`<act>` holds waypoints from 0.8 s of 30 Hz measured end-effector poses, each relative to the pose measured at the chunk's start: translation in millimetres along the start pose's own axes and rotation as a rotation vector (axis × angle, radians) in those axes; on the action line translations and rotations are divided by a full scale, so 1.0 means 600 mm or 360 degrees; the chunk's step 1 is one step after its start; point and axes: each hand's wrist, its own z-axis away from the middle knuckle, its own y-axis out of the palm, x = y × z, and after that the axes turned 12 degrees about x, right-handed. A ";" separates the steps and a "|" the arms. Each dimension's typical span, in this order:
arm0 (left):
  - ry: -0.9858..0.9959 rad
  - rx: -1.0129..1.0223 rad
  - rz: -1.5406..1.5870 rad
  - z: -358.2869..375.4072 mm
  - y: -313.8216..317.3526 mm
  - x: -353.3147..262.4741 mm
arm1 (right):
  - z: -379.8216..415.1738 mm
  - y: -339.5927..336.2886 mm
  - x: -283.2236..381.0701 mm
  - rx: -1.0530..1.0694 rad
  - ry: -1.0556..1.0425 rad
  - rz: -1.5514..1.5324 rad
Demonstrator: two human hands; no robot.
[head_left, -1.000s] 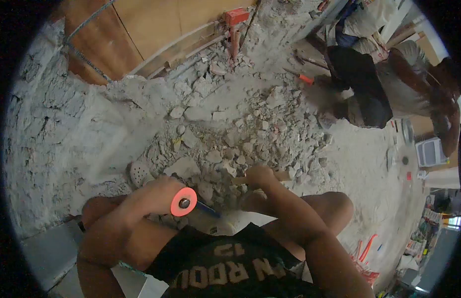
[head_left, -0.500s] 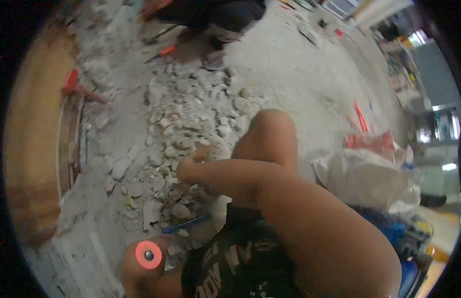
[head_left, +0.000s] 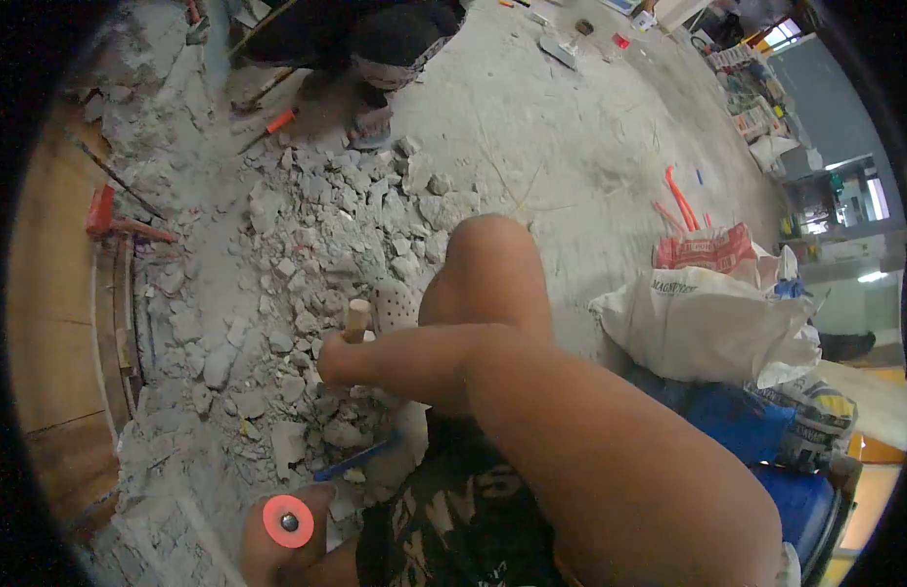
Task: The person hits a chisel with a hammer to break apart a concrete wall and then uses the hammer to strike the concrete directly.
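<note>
My right hand (head_left: 338,360) is closed round a wooden handle (head_left: 355,321), whose pale end sticks up past the fingers. The rest of that tool is hidden by my hand and arm. At the lower left, my left hand (head_left: 263,538) is wrapped round a tool with a round pink guard (head_left: 277,533) and a metal end in its middle. Broken rubble (head_left: 321,235) covers the floor in front of both hands. A blue bar (head_left: 360,457) lies between them on the rubble, and a white dotted shoe (head_left: 395,301) is beside my right hand.
A crouching person in dark clothes (head_left: 395,44) is at the top, near an orange-handled tool (head_left: 279,121). A red-headed tool (head_left: 101,212) leans by wooden boards (head_left: 57,323) on the left. White sacks (head_left: 698,323), red strips (head_left: 680,201) and blue containers (head_left: 732,416) are on the right.
The view has shifted and sharpened, so most of the scene sits further left. The wooden handle in my right hand now shows clearly. My left hand still holds the pink-guarded tool.
</note>
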 end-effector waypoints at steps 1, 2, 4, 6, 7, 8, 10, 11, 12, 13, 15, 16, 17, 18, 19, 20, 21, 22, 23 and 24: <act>-0.0005 -0.0010 0.0000 0.004 0.000 0.003 | 0.007 -0.003 -0.001 0.0019 0.0032 0.0013; 0.0009 -0.0009 0.0003 0.006 0.002 0.004 | 0.013 -0.008 0.004 0.0032 0.0053 0.0036; 0.0023 -0.0019 0.0007 0.028 0.006 0.014 | -0.075 0.047 0.001 0.0064 0.0112 -0.0020; 0.0082 0.0001 -0.0043 0.055 0.013 0.024 | -0.046 0.044 -0.001 -0.0085 0.0063 -0.0156; 0.0125 0.0009 -0.0056 0.071 0.025 0.027 | -0.059 0.042 -0.005 0.0057 0.0135 -0.0190; 0.0165 0.0018 -0.0066 0.079 0.026 0.030 | -0.072 0.042 -0.008 0.0199 0.0208 -0.0217; 0.0222 0.0020 -0.0050 0.091 0.028 0.025 | -0.052 0.041 -0.007 -0.0065 0.0032 -0.0246; 0.0211 0.0027 -0.0028 0.102 0.019 0.010 | -0.006 0.015 -0.004 -0.0068 0.0029 -0.0185; 0.0201 0.0033 -0.0006 0.112 0.009 -0.005 | 0.004 0.009 -0.007 -0.0022 0.0005 -0.0187; 0.0259 0.0086 -0.0037 0.116 -0.007 -0.016 | 0.007 -0.002 -0.008 0.0001 -0.0002 -0.0202; 0.0236 0.0024 -0.0118 0.115 0.009 0.014 | 0.015 -0.016 -0.001 0.0145 0.0072 -0.0159; 0.0269 0.0001 -0.0186 0.112 0.013 0.017 | 0.023 -0.028 0.004 0.0139 0.0063 -0.0140; 0.0267 -0.0012 -0.0175 0.114 0.016 0.020 | 0.035 -0.037 0.006 0.0159 0.0028 -0.0088; 0.0229 -0.0004 -0.0052 0.120 0.013 0.006 | 0.042 -0.035 0.003 0.0177 -0.0012 -0.0042; 0.0204 0.0010 0.0077 0.123 0.013 0.001 | 0.031 -0.024 0.001 0.0187 -0.0008 -0.0030; 0.0211 0.0007 0.0091 0.124 0.011 -0.002 | 0.013 -0.009 -0.003 0.0148 0.0009 -0.0026; 0.0173 0.0039 0.0087 0.125 0.009 -0.004 | 0.014 -0.012 -0.002 0.0104 0.0025 -0.0020; 0.0137 0.0071 0.0082 0.125 0.009 -0.003 | 0.016 -0.015 -0.004 0.0109 0.0031 -0.0008; 0.0143 0.0064 0.0091 0.122 0.012 0.006 | 0.018 -0.020 -0.004 0.0153 0.0012 0.0029; 0.0213 0.0044 -0.0030 0.119 0.015 0.018 | 0.022 -0.027 -0.002 0.0195 -0.0008 0.0066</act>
